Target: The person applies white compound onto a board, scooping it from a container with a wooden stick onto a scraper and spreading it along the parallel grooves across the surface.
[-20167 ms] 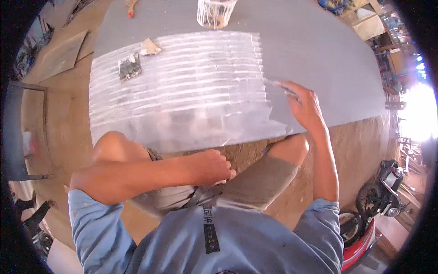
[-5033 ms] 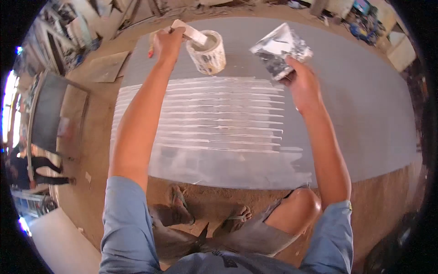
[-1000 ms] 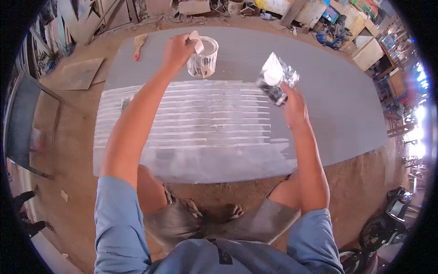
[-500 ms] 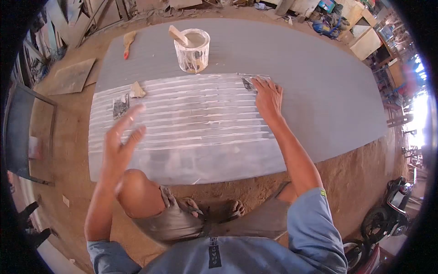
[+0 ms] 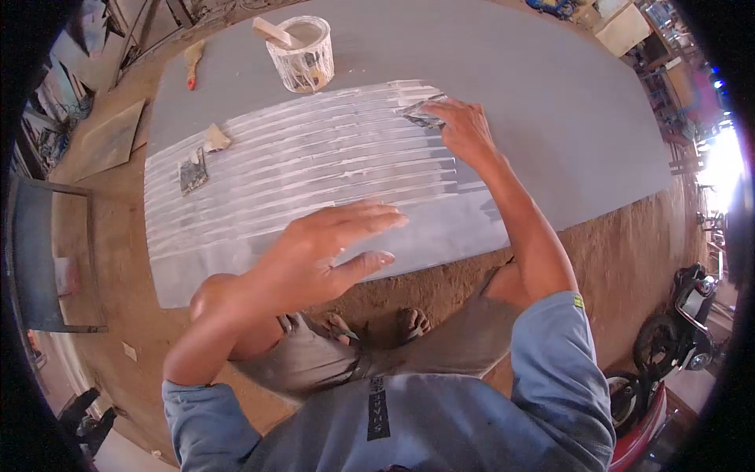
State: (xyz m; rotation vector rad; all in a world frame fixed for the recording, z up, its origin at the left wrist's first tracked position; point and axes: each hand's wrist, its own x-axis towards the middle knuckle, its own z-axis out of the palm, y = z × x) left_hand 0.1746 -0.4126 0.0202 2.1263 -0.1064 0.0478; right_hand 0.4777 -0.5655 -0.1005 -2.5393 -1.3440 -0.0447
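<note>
My right hand [image 5: 465, 130] grips a flat scraper [image 5: 423, 112] smeared with grey and white, pressed near the right ends of pale stripes on a large grey panel [image 5: 566, 149]. My left hand [image 5: 330, 244] hovers above the panel's near edge, fingers apart and holding nothing, with pale residue on the fingertips. On the striped area lie a dark, smeared flat piece [image 5: 192, 171] and a small beige piece [image 5: 217, 139]. A white-streaked tin [image 5: 303, 71] stands beyond the stripes, with a wooden stick [image 5: 271, 31] leaning out of it.
A paintbrush [image 5: 193, 64] lies at the panel's far left. A dark framed panel [image 5: 51, 256] stands on the left, and a flat board [image 5: 110, 141] lies on the dirt floor. Motorcycles [image 5: 676, 326] are parked at the right.
My left hand has swung right and nearer to my body, away from the dark flat piece. My right hand still holds the scraper, now tilted up more visibly. The camera view has shifted.
</note>
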